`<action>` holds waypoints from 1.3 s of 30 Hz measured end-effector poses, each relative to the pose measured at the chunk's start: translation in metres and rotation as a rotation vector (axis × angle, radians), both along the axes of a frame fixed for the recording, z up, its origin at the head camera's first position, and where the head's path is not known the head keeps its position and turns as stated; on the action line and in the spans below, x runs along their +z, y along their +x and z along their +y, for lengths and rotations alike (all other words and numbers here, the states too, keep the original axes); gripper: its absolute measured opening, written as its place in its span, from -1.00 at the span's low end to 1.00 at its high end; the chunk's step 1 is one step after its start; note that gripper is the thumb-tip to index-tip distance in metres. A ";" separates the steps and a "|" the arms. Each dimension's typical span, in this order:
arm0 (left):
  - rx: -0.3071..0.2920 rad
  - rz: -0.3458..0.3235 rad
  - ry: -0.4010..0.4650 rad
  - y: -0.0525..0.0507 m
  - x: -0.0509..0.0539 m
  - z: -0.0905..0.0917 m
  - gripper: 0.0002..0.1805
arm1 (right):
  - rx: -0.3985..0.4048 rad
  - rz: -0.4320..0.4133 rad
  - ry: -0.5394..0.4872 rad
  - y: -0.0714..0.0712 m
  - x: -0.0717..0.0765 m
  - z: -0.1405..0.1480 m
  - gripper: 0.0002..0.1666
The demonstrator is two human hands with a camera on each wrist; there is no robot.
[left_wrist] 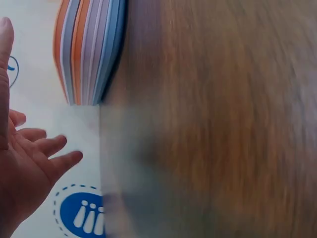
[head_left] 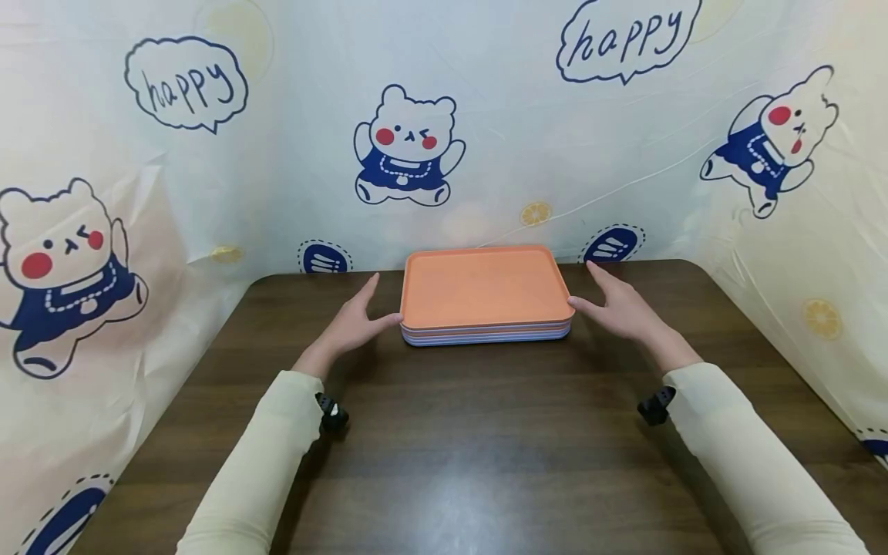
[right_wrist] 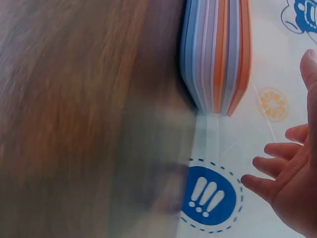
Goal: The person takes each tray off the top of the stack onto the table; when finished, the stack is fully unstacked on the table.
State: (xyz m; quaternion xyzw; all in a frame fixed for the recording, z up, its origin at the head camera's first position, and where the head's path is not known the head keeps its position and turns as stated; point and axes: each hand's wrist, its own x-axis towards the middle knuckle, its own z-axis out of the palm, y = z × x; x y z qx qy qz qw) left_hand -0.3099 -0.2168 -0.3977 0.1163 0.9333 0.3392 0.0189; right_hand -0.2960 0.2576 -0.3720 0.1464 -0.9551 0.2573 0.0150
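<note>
A stack of several rectangular trays (head_left: 486, 289), orange on top with blue and lilac ones below, lies at the table's far edge. The left hand (head_left: 354, 320) is at the stack's left side, fingers spread, its thumb tip at the front left corner; whether it touches cannot be told. On the right side the other hand (head_left: 620, 308) is likewise spread, thumb tip close to the top tray's edge. Both wrist views show the stack's layered edges (left_wrist: 86, 54), (right_wrist: 218, 59) beside the left fingers (left_wrist: 52, 146) and the right fingers (right_wrist: 272, 158), which hold nothing.
The brown wooden table (head_left: 472, 439) reaches from the stack toward the camera. A pale curtain (head_left: 291, 154) printed with bears and "happy" bubbles hangs behind the table and along both sides. Small black devices (head_left: 333, 414) sit at both wrists.
</note>
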 end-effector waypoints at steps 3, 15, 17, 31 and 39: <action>0.007 -0.038 0.075 -0.005 -0.005 0.002 0.11 | -0.038 -0.006 -0.053 -0.006 -0.004 -0.001 0.06; 0.029 -0.263 0.549 -0.021 -0.020 0.012 -0.19 | -0.095 -0.070 -0.301 -0.028 -0.019 -0.009 -0.06; 0.040 -0.291 0.610 -0.022 -0.021 0.015 -0.21 | -0.106 -0.093 -0.340 -0.031 -0.020 -0.010 -0.09; 0.057 -0.397 0.761 -0.023 -0.024 0.023 -0.34 | -0.115 -0.275 -0.608 -0.037 -0.035 -0.015 -0.29; 0.077 -0.393 0.755 -0.025 -0.027 0.023 -0.36 | -0.131 -0.331 -0.638 -0.035 -0.038 -0.015 -0.24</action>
